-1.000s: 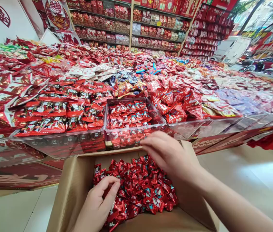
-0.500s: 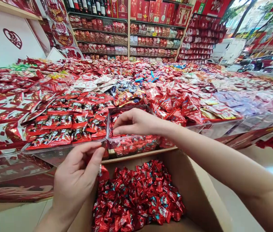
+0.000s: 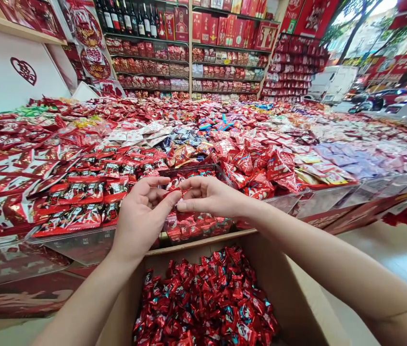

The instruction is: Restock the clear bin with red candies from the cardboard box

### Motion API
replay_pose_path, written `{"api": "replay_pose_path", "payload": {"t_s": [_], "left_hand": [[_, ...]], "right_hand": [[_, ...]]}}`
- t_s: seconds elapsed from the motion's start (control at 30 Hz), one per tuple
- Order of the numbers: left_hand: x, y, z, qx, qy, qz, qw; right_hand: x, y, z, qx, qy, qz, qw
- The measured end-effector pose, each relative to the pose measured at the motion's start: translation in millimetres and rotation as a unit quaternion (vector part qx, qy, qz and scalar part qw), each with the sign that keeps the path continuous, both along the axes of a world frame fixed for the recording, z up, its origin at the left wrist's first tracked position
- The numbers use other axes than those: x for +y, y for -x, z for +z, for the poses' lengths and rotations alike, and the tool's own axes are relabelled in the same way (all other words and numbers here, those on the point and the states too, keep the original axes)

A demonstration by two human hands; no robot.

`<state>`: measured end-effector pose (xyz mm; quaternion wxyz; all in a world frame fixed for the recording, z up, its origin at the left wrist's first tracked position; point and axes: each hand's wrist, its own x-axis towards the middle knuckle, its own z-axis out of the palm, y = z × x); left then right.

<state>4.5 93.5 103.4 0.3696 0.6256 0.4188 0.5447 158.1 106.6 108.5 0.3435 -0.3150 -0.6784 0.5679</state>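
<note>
At the bottom of the view stands an open cardboard box point(image 3: 297, 307), filled with small red wrapped candies point(image 3: 206, 302) that have flashes of blue and silver on their foil. Both forearms reach across above the box. Just beyond the box's far edge, the left hand point(image 3: 145, 211) and the right hand point(image 3: 206, 197) meet over a clear tray point(image 3: 203, 226) that holds more of the same small red sweets. The two hands touch at the fingertips. Each has its thumb and forefinger drawn together in a pinch and its other fingers curled. Whatever sits in the pinch is too small and too hidden to make out.

Beyond the box and to its left, a wider clear bin point(image 3: 80, 242) carries rows of flat red packets point(image 3: 84, 192). Beyond the box and to its right, puffy red bags point(image 3: 261, 168) lie heaped beside the tray. Farther from the box, the display counter spreads out under piles of red, white and pale purple packets point(image 3: 351, 158).

Farthest from the box, wall shelves point(image 3: 189, 62) hold red gift boxes and a row of dark bottles point(image 3: 124, 17). Far to the box's left a white panel bears a red emblem point(image 3: 25, 71), and far to its right is a bright street with parked cars point(image 3: 387, 98).
</note>
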Motion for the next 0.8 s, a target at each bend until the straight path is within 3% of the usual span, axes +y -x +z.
{"api": "replay_pose_path", "payload": {"t_s": [0.13,0.23,0.33,0.47,0.63,0.8], "left_hand": [[5,2,1.7,0.119,-0.063,0.057,0.989],[10,8,-6.2,0.176,-0.147,0.099,0.968],[14,12,-17.4,0.203,-0.203,0.114,0.951],[14,13,-24.4,0.239,-0.255,0.123,0.929],[13,14,-23.9,0.279,-0.324,0.136,0.894],[16,15,-24.7,0.279,-0.332,0.125,0.892]], "right_hand": [[12,-3,-0.3,-0.033,0.007,-0.052,0.998],[26,-2,-6.7,-0.158,-0.051,-0.084,0.983],[36,3,-13.1,-0.286,-0.097,-0.025,0.953],[41,15,-15.3,-0.361,-0.100,0.025,0.927],[53,26,-25.1,-0.387,-0.085,0.071,0.916],[69,34,-43.2,-0.375,-0.096,0.105,0.916]]}}
